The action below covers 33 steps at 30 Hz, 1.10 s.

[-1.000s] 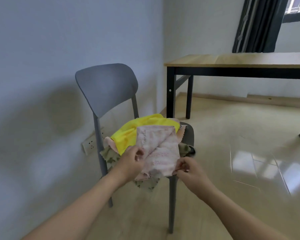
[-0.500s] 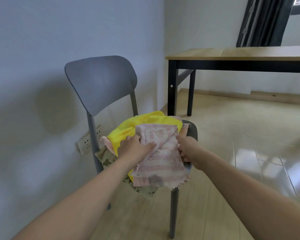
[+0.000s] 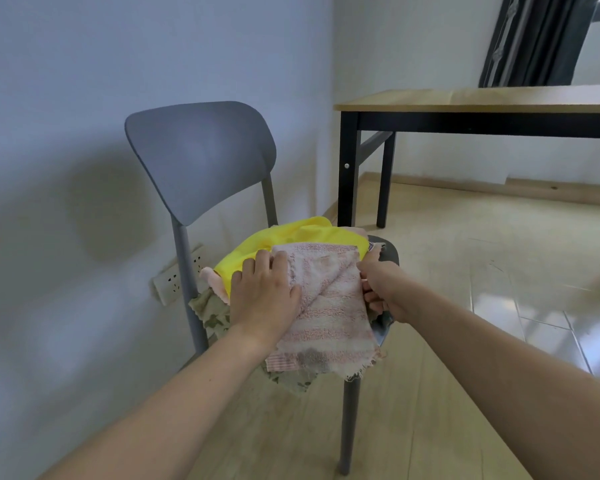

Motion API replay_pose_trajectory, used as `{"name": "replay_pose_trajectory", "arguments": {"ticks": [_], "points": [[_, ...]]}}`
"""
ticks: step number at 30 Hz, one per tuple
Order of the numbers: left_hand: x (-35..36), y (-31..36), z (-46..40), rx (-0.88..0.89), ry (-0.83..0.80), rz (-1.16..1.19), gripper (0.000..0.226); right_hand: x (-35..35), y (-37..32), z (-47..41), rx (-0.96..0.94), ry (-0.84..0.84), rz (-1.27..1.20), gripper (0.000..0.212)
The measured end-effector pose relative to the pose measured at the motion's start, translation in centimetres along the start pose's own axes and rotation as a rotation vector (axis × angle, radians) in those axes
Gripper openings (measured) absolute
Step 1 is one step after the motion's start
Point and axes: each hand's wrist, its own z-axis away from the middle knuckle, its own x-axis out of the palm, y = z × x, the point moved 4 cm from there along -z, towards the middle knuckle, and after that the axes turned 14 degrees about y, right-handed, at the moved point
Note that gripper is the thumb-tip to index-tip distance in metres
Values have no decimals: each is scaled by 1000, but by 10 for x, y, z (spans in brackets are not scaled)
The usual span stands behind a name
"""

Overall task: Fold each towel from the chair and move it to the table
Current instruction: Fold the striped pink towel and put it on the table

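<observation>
Hands on pink towel (image 3: 329, 299) — left hand (image 3: 262, 294) flat, right hand (image 3: 378, 289) pinching edge.

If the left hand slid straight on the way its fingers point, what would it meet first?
Probably the yellow towel: the left hand lies flat on the pink striped towel, fingers aimed at it. Depth is uncertain.

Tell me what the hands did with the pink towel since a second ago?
The left hand let go of the pink striped terry towel and now presses flat on it. The right hand slid up its right edge, still pinching. The yellow cloth and grey plastic chair stayed put.
</observation>
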Motion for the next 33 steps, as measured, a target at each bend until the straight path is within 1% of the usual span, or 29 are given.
{"name": "replay_pose_trajectory", "arguments": {"ticks": [2, 3, 4, 6, 7, 9, 10, 11, 12, 13, 14, 15, 16, 17, 18, 19, 20, 22, 23, 24, 25, 26, 27, 28, 29, 30, 31, 33], "points": [[4, 2, -1, -24, -51, 14, 40, -1, -1, -3, -47, 19, 17, 9], [7, 1, -2, -83, -100, 37, 38, -1, -1, -5, -76, 18, 51, 15], [10, 0, -3, -157, -159, 61, 38, 0, -2, -6, -111, 11, 67, 19], [13, -1, -5, -268, -245, 68, 45, 3, 0, -8, -148, 4, 72, 19], [15, -1, -6, -299, -300, 44, 51, 3, 0, -7, -106, -7, 62, 15], [19, 0, -7, -371, -428, 25, 59, 1, 0, -7, -24, -33, 46, 17], [21, 1, -7, -432, -476, 64, 55, 1, -1, -8, -22, -50, 35, 22], [22, 3, -8, -496, -492, 141, 42, 0, -1, -8, -17, -67, 19, 32], [21, 6, -9, -557, -477, 240, 26, -1, 0, -10, -2, -75, 0, 46], [18, 11, -10, -576, -440, 322, 14, -3, 2, -9, 35, -82, -22, 57], [12, 15, -9, -539, -392, 376, 11, -4, 3, -8, 80, -105, -52, 59], [7, 19, -7, -431, -344, 396, 13, -5, 4, -8, 116, -141, -78, 54], [2, 26, -1, -258, -325, 408, 16, -7, 3, -5, 153, -182, -122, 49], [-3, 33, 6, -59, -341, 406, 18, -9, 3, -5, 175, -208, -159, 51], [-5, 37, 15, 90, -386, 413, 20, -11, 3, -6, 180, -219, -173, 54], [-4, 36, 21, 138, -412, 444, 21, -12, 2, -7, 170, -226, -169, 56], [-3, 30, 21, 65, -403, 498, 22, -11, 2, -6, 159, -233, -148, 56], [1, 10, 9, -287, -244, 622, 17, -8, 0, -4, 136, -230, -98, 57], [6, -2, 2, -479, -199, 636, 15, -6, -1, -5, 116, -211, -77, 63], [10, -10, -2, -644, -230, 645, 18, -5, -2, -7, 93, -192, -57, 69], [17, -15, -3, -765, -303, 667, 20, -3, -2, -9, 72, -179, -35, 74], [23, -17, -4, -826, -380, 694, 21, -2, -3, -9, 58, -170, -18, 76], [26, -19, -7, -833, -412, 707, 19, -2, -3, -10, 47, -172, -11, 76], [28, -20, -10, -824, -406, 705, 15, -1, -2, -11, 42, -177, -19, 74], [29, -22, -14, -813, -390, 694, 15, -1, -2, -13, 38, -180, -40, 69], [29, -24, -17, -800, -376, 670, 20, -1, -3, -14, 33, -181, -65, 62], [29, -26, -20, -795, -382, 648, 25, -1, -4, -16, 26, -182, -85, 56], [28, -26, -21, -804, -436, 610, 23, -1, -8, -17, 26, -198, -96, 47]]}}
